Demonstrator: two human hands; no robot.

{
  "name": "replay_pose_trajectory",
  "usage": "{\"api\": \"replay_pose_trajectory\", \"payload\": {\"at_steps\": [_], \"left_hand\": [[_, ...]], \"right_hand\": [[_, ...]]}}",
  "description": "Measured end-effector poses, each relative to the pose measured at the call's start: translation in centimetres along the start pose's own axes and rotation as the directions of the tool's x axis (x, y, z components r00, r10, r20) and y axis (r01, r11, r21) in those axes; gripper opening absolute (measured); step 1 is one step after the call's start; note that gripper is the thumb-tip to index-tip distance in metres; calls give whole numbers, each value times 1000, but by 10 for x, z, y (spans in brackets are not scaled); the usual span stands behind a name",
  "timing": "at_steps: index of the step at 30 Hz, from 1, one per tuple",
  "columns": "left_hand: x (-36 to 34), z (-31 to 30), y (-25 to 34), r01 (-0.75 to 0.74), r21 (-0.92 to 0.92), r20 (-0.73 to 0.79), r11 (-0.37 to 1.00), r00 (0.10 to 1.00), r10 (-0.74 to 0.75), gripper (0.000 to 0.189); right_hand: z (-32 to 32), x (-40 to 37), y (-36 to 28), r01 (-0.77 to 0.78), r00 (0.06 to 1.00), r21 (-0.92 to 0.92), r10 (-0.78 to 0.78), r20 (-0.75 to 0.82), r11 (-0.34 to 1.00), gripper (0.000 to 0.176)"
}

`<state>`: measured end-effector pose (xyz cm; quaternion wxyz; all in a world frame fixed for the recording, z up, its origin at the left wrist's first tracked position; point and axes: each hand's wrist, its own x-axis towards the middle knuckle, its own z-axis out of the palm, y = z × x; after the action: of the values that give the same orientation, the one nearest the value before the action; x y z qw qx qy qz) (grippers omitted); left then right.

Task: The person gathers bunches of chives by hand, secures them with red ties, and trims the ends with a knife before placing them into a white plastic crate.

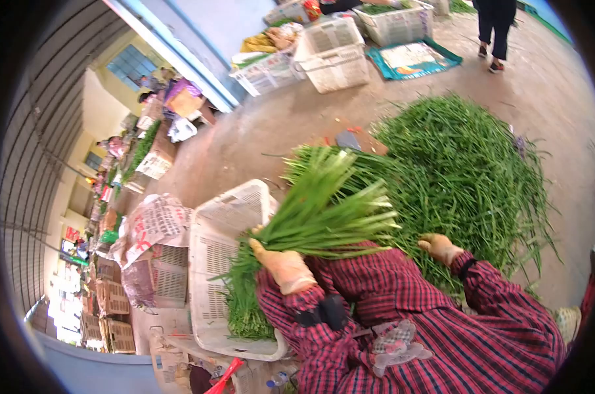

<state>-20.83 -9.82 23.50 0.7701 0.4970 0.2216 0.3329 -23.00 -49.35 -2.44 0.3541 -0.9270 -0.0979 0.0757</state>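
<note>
My left hand [283, 266], in a pale work glove, is closed around a large bunch of chives [324, 213], holding it above my lap. The pale cut stem ends point up and to the right; the leafy ends hang down to the left over a white plastic basket [209, 308]. More chives [248, 318] lie inside that basket. My right hand [440, 248], also gloved, is at the near edge of a big heap of loose chives [462, 177] on the floor. Its fingers are slightly bent and apart, with nothing visible between them.
White crates [337, 62] with goods stand by the wall at the back, beside a teal sack [416, 59] lying flat. A person in dark trousers [496, 29] is at upper right. Left of my basket, a printed sack [154, 226] covers stacked crates. A grey object [347, 140] lies behind the bunch.
</note>
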Motion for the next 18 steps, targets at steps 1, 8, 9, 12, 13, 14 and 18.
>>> {"api": "replay_pose_trajectory", "payload": {"at_steps": [1, 8, 9, 12, 13, 14, 18], "left_hand": [[3, 2, 5, 49, -88, 6, 995, 999, -49, 54], [11, 43, 25, 124, -204, -40, 971, 990, -135, 56], [11, 48, 24, 117, -207, -33, 971, 991, -127, 56], [5, 64, 28, 144, -270, -1, 952, 989, -150, 54], [3, 68, 28, 175, -331, 21, 927, 984, -178, 53], [6, 67, 24, 178, -329, 26, 928, 983, -179, 53], [-4, 68, 20, -36, -1, 32, 999, 999, 36, 41]], "right_hand": [[-8, 0, 12, -26, 998, -66, 29, 52, 997, 40], [-114, 13, -118, -323, 925, 749, 26, 379, 579, 49], [-136, 14, -155, -274, 893, 733, -118, 434, 623, 47], [-135, 25, -214, -247, 746, 781, -402, 531, 573, 46], [-135, 32, -233, -195, 661, 739, -471, 585, 645, 48], [-122, 36, -244, -190, 629, 802, -557, 543, 567, 50], [-57, 55, -279, -343, 611, 872, -623, 489, 348, 55]]}}
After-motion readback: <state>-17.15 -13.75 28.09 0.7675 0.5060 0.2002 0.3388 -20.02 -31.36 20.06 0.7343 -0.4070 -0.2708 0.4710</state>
